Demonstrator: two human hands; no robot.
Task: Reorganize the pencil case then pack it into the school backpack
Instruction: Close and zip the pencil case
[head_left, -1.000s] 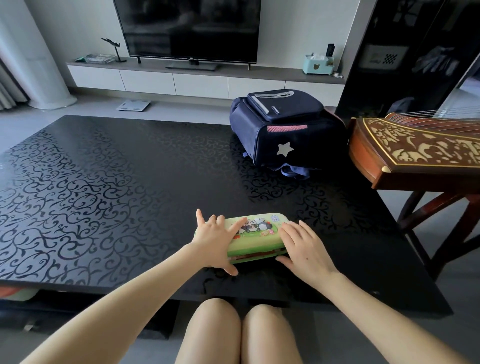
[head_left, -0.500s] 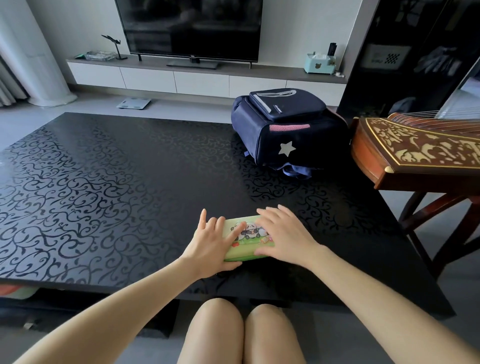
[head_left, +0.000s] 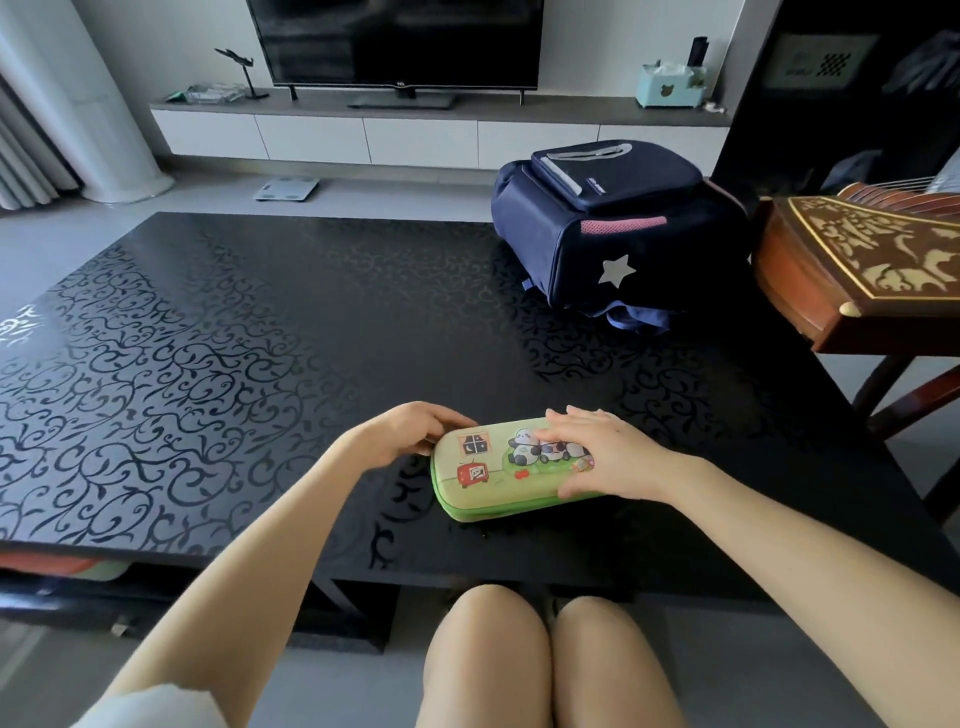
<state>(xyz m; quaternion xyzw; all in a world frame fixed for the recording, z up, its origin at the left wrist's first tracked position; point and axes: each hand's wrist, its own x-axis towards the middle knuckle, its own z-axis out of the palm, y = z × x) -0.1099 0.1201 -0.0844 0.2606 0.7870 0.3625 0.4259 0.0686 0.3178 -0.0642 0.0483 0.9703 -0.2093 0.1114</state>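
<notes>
Green and zipped shut, the pencil case (head_left: 511, 470) lay flat near the front edge of the black patterned bench (head_left: 218, 364) as I watched through the head camera, its lid printed with pandas, a small window and a red television. My right hand (head_left: 605, 457) rested palm-down over the case's right half, fingers spread across the panda picture and thumb against the near side, pressing rather than closing round it. My left hand (head_left: 410, 434) sat at the case's left end with fingers curled loosely, their tips at the far left corner; whether they pinched anything there I could not tell. Both bare forearms reached in from the lower corners, with two knees visible below the bench edge. Well apart from the case, toward the far right of the bench, lay the navy school backpack (head_left: 608, 228) with a white star on its side, its flap closed. Just beside the backpack, off the bench's right edge, stood a carved wooden zither (head_left: 857, 265).
</notes>
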